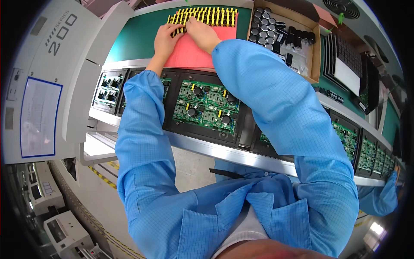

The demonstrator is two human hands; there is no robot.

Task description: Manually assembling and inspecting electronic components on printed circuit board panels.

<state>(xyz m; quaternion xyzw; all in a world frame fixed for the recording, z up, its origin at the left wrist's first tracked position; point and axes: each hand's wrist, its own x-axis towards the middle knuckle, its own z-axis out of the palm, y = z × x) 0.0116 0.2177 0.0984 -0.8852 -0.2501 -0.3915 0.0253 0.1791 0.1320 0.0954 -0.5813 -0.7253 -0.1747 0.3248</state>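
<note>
Rows of slim yellow-and-black components (217, 17) stand close together on a pink foam sheet (194, 52) at the far side of the bench. My left hand (166, 42) is at the left end of the rows, thumb and fingers closed around components there. Just right of it, my right hand (201, 33) reaches into the rows with its fingertips pinched on a yellow-and-black component. The fingers partly hide the pieces they touch. Below the foam, a black carrier tray (170, 123) holds green circuit boards (206, 105) bearing upright yellow parts and round black parts.
A cardboard box (316, 52) of black cylindrical capacitors (263, 28) sits right of the foam on the green mat (140, 32). Stacked black trays (343, 60) stand farther right. More board carriers line the metal rail. Another person's blue sleeve (381, 200) shows at the right edge.
</note>
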